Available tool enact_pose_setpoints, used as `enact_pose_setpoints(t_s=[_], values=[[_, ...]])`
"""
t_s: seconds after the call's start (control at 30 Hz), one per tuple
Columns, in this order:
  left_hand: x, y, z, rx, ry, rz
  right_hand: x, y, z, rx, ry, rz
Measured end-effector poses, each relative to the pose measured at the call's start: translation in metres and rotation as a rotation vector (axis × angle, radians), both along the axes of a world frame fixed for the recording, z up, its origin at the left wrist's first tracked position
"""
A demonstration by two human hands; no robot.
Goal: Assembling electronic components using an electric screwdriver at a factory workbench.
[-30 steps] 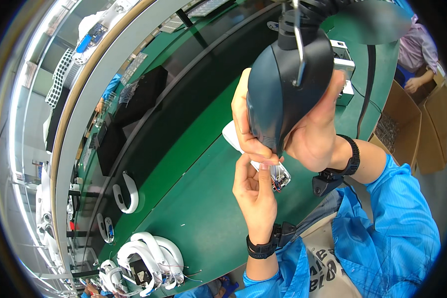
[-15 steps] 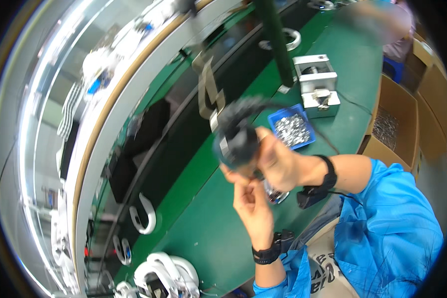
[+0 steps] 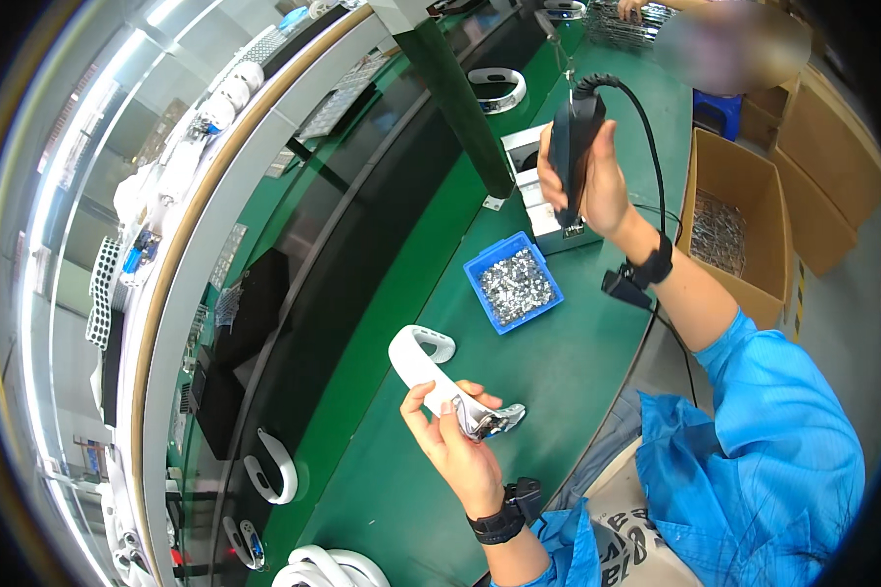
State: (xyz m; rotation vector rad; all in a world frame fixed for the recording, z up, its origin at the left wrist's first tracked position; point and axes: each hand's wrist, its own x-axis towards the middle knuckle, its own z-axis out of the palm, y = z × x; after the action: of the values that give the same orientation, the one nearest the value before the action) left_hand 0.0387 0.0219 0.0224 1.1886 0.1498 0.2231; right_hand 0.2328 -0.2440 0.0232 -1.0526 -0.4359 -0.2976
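Over the bench (image 3: 392,489), a curved white housing (image 3: 418,364) sits clamped between left fingers (image 3: 417,403); right fingers (image 3: 549,182) grip a corded tool (image 3: 575,132).

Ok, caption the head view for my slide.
Left hand holds a curved white part; right hand grips a dark corded tool at a green table.

Table (image 3: 558,377): green surface; bears blue tray (image 3: 533,317), white box-shaped device (image 3: 538,200) and white curved parts (image 3: 328,570).

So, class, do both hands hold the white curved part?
No, the left hand holds the white curved part, while the right hand holds a dark tool.
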Motion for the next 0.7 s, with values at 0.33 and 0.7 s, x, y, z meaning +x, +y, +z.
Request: enact_pose_setpoints(t_s=[0.33,0.7], values=[[0.006,-0.007,-0.004,0.103,0.011,-0.031,0.031,-0.016,-0.036,-0.178,0.087,-0.085],[0.011,-0.005,-0.010,0.046,0.017,-0.173,-0.005,0.006,0.000,0.078,0.149,0.078]])
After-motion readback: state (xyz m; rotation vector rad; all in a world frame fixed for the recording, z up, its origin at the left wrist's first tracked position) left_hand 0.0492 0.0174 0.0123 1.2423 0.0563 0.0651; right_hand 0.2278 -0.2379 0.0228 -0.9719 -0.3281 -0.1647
